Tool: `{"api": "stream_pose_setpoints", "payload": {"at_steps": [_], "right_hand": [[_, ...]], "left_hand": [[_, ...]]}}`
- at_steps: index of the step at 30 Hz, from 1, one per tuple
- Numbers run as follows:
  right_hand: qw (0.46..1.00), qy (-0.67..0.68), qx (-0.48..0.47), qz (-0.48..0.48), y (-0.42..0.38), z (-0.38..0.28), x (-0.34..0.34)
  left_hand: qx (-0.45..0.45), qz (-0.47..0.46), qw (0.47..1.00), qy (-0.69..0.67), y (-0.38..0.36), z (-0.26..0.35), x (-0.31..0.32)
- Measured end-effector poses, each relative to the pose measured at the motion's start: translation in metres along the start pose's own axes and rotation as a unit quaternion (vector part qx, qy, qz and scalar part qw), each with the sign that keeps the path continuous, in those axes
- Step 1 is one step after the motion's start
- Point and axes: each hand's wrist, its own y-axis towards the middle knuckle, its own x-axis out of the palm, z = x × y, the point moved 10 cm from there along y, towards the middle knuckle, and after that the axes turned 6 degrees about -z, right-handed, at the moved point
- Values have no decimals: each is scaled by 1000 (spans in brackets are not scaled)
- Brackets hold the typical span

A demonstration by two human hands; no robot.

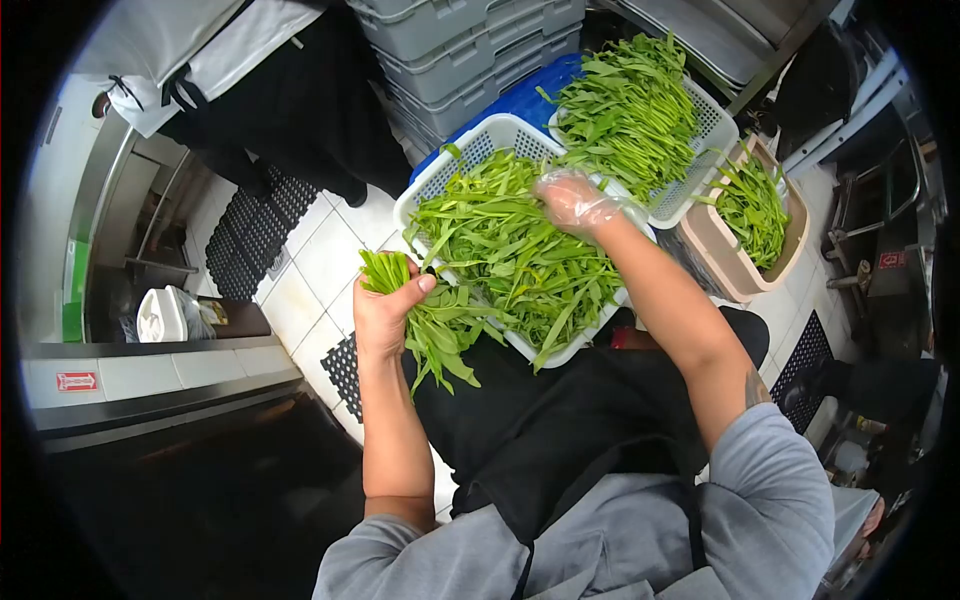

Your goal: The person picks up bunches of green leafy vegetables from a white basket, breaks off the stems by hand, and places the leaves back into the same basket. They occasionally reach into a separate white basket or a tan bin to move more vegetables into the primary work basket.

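Observation:
A bunch of water spinach is gripped in my bare left hand, stems up past the thumb and leaves hanging down. It is beside the near left edge of a white perforated basket heaped with loose water spinach. My right hand, in a clear plastic glove, reaches over the basket's far right side. Its fingers are curled into the greens there, closed on some stems; the fingertips are partly hidden.
Behind stands a second perforated basket of aligned greens. At right, a beige bin holds more greens. Grey crates are stacked at the back. A person in a black apron stands at upper left, near a black rubber mat.

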Motion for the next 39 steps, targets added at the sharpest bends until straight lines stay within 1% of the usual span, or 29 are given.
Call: {"api": "stream_pose_setpoints", "payload": {"at_steps": [3, 4, 7, 8, 11, 12, 13, 15, 16, 19, 20, 23, 24, 25, 26, 27, 29, 30, 31, 33, 34, 37, 38, 39], "right_hand": [[999, -11, -30, 18, -6, -6, -13], [999, -4, -39, 4, -6, -7, -22], [994, 53, -84, 37, -23, -16, -67], [994, 39, -95, 25, -27, -19, -79], [974, 85, -143, 154, -53, -21, -120], [974, 74, -128, 169, -56, -21, -127], [976, 82, -122, 161, -59, -24, -135], [979, 100, -108, 144, -69, -32, -150], [974, 79, -120, 177, -78, -39, -160], [955, 79, -178, 224, -92, -51, -170], [948, 77, -190, 244, -97, -54, -173], [927, 72, -216, 299, -110, -58, -178], [922, 74, -217, 312, -114, -56, -176], [917, 78, -217, 325, -117, -53, -173], [931, 101, -188, 295, -111, -41, -162], [927, 72, -185, 317, -118, -46, -166], [916, 15, -178, 359, -134, -60, -168], [918, 5, -158, 365, -135, -65, -166], [927, -32, -153, 342, -129, -73, -161], [939, -107, -143, 293, -121, -83, -150], [952, -77, -131, 266, -113, -75, -139], [954, -17, -141, 265, -109, -66, -134], [955, -5, -143, 259, -108, -65, -132], [957, 7, -143, 253, -109, -68, -135]], "left_hand": [[0, 7, 1000, 15, 1, -4, -10], [4, 9, 1000, 19, 1, -3, -11], [4, -18, 999, 35, 7, 4, 2], [-4, -31, 998, 55, 10, 4, 6], [0, -63, 991, 120, 18, 13, 36], [7, -68, 984, 164, 18, 18, 46], [40, -65, 969, 233, 21, 28, 56], [105, -58, 922, 369, 25, 49, 79], [133, -56, 896, 419, 25, 64, 93], [178, -58, 862, 471, 41, 81, 119], [168, -71, 849, 495, 54, 78, 124], [112, -144, 860, 477, 81, 55, 135], [97, -190, 855, 473, 87, 43, 139], [88, -210, 856, 464, 91, 34, 140], [79, -230, 857, 454, 93, 24, 141], [68, -249, 858, 445, 93, 20, 145], [77, -238, 845, 473, 92, 18, 145], [80, -233, 836, 490, 91, 20, 147], [82, -228, 828, 506, 89, 20, 148], [127, -227, 819, 511, 88, 22, 153], [150, -226, 814, 514, 87, 25, 155], [133, -228, 806, 530, 82, 25, 160], [100, -232, 795, 551, 82, 21, 161], [89, -223, 784, 572, 79, 25, 163]]}}
